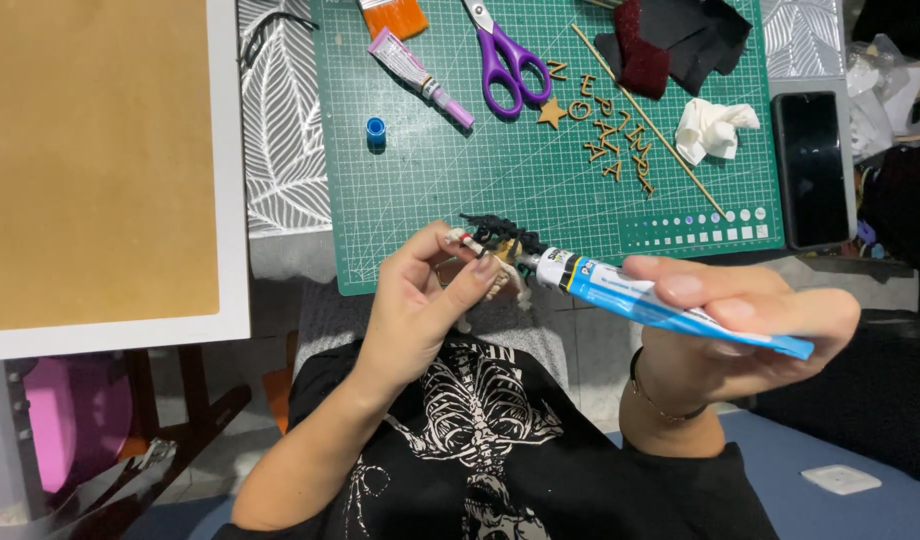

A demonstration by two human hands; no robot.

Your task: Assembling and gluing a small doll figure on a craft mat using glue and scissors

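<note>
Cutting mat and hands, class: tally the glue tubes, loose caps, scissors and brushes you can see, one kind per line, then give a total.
Glue tubes: 2, blue tube in the right hand, pink tube on the mat
Caps: 1, blue cap
Scissors: 1
Brushes: 1
Total: 5

Scissors [504,55], phone [812,170], blue cap [376,127].

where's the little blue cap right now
In the head view, the blue cap sits on the green cutting mat, near its left edge, just below-left of the pink-tipped glue tube.
</note>
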